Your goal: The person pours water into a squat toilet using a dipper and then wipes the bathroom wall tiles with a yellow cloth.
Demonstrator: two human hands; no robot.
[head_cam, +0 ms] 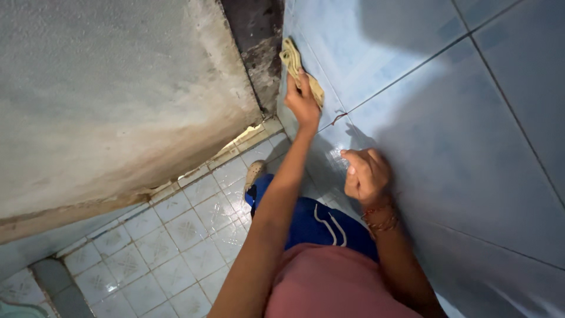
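My left hand [302,103] reaches up along the blue tiled wall [471,129] and presses a folded beige cloth [291,59] against it, close to the corner. My right hand [366,175] is lower down, with its fingers curled and its knuckles resting on the same wall. Nothing shows inside it. Red and gold bracelets [381,217] sit on the right wrist. A small red mark [338,118] lies on the grout line between the two hands.
A rough grey concrete wall [106,88] fills the left side, stained brown along its base. A dark, mouldy strip [259,41] runs down the corner. Below are patterned white floor tiles [176,235], my foot [254,172], blue shorts and a pink shirt.
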